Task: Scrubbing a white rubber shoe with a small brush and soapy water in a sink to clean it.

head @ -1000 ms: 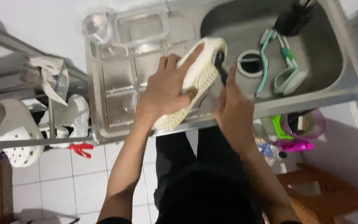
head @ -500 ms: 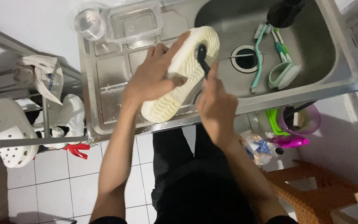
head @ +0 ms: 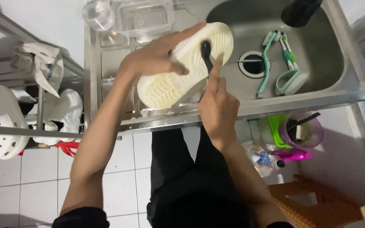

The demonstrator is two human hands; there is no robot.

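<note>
Fingers of the left hand (head: 157, 59) clamp a cream rubber-soled shoe (head: 184, 63) over the steel sink (head: 317, 67) while the right hand (head: 218, 105) grips a black brush (head: 206, 52); wet soap could likely let the shoe slip.

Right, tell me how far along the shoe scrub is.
Done: can't tell; the sole looks pale, no dirt visible. In hand: left hand holds the shoe sole-up over the sink; right hand presses a dark brush on it. Left: rinsing; no water seen running.
</note>
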